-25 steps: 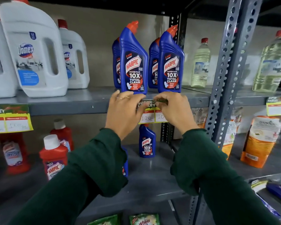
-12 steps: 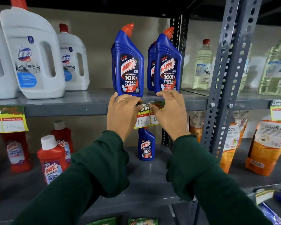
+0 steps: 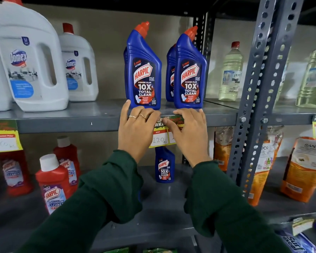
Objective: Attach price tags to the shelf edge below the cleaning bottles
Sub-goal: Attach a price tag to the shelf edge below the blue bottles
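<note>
Paper price tag (image 3: 160,137) pressed flat on metal shelf edge (image 3: 71,125)

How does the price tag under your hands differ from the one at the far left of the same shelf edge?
The price tag under the hands hangs below the blue Harpic bottles and is half covered by the left hand and right hand; the far-left tag hangs free below the white Domex jugs. The first reads 120, the other looks like 160, blurred. Both are yellow with a green header.
</note>
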The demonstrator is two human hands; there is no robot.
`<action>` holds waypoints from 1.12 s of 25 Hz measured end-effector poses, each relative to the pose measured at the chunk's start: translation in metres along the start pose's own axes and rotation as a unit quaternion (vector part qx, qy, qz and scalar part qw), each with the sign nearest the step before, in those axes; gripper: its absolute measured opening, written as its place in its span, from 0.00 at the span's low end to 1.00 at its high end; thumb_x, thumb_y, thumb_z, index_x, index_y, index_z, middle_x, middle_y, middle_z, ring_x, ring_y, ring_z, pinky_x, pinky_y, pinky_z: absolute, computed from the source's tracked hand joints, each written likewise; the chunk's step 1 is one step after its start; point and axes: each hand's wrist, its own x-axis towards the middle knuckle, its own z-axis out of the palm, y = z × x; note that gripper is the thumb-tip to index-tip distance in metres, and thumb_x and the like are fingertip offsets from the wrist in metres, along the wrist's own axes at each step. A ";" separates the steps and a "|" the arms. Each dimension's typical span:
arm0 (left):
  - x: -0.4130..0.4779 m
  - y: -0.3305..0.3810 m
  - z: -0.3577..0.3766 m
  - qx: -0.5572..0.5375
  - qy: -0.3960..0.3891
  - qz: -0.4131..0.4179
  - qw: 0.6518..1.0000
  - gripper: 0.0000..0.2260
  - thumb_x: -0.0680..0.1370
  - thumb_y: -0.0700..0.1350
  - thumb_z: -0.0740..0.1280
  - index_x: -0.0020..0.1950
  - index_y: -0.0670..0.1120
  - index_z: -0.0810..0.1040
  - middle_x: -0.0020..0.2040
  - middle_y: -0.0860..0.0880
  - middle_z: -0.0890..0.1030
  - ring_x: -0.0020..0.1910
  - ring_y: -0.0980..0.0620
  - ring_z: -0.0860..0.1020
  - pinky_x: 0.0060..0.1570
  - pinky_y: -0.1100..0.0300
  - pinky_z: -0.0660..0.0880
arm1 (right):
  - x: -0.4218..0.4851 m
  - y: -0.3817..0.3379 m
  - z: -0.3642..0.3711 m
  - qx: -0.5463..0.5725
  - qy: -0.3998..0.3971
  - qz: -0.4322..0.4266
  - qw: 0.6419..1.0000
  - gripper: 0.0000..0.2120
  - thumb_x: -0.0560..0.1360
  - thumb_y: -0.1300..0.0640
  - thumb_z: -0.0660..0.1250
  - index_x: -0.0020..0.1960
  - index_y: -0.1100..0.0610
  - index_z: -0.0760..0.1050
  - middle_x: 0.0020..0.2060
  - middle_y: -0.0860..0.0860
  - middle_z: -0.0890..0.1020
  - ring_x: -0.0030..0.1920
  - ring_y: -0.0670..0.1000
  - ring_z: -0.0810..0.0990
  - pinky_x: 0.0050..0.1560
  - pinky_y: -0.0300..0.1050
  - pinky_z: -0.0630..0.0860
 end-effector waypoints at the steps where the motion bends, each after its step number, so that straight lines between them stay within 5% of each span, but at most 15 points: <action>1: 0.001 0.000 -0.001 0.003 0.003 0.000 1.000 0.12 0.75 0.45 0.59 0.52 0.43 0.77 0.47 0.44 0.83 0.50 0.43 0.78 0.65 0.43 0.60 | -0.001 0.001 0.000 0.009 0.003 -0.001 1.000 0.17 0.70 0.48 0.69 0.53 0.58 0.74 0.51 0.56 0.81 0.58 0.54 0.74 0.72 0.52 0.56; 13: 0.003 -0.001 -0.001 -0.045 0.039 -0.033 0.998 0.11 0.76 0.47 0.60 0.48 0.44 0.80 0.43 0.46 0.84 0.49 0.44 0.78 0.65 0.45 0.60 | -0.002 0.015 0.007 0.067 0.049 -0.026 0.996 0.04 0.73 0.60 0.66 0.42 0.61 0.73 0.45 0.57 0.82 0.54 0.54 0.77 0.69 0.49 0.57; 18: 0.002 0.001 0.001 -0.038 0.049 -0.046 0.997 0.12 0.76 0.49 0.61 0.48 0.44 0.80 0.43 0.45 0.84 0.48 0.44 0.79 0.64 0.45 0.62 | -0.003 0.004 0.004 0.100 0.047 0.028 0.994 0.11 0.72 0.54 0.68 0.48 0.60 0.72 0.45 0.48 0.75 0.49 0.39 0.65 0.69 0.58 0.64; 21: 0.002 0.002 0.002 -0.044 0.054 -0.055 0.996 0.13 0.77 0.52 0.62 0.49 0.45 0.81 0.43 0.46 0.84 0.47 0.46 0.80 0.64 0.48 0.61 | -0.005 0.000 0.005 0.103 0.048 0.034 0.993 0.19 0.70 0.50 0.69 0.55 0.58 0.69 0.47 0.44 0.70 0.54 0.42 0.67 0.64 0.58 0.70; 25: 0.002 -0.002 0.000 -0.055 0.042 -0.048 0.996 0.12 0.78 0.51 0.61 0.51 0.46 0.81 0.46 0.48 0.85 0.51 0.46 0.79 0.67 0.46 0.55 | -0.004 0.009 0.006 0.140 0.053 0.047 0.988 0.11 0.73 0.56 0.68 0.52 0.54 0.68 0.51 0.50 0.77 0.56 0.48 0.73 0.57 0.51 0.75; 28: -0.001 -0.007 -0.001 -0.041 0.030 -0.047 0.998 0.12 0.79 0.50 0.60 0.52 0.46 0.81 0.49 0.48 0.85 0.58 0.45 0.77 0.68 0.40 0.51 | -0.004 0.015 0.006 0.136 0.073 0.029 0.988 0.06 0.75 0.60 0.64 0.51 0.54 0.69 0.49 0.45 0.75 0.56 0.52 0.75 0.53 0.54 0.77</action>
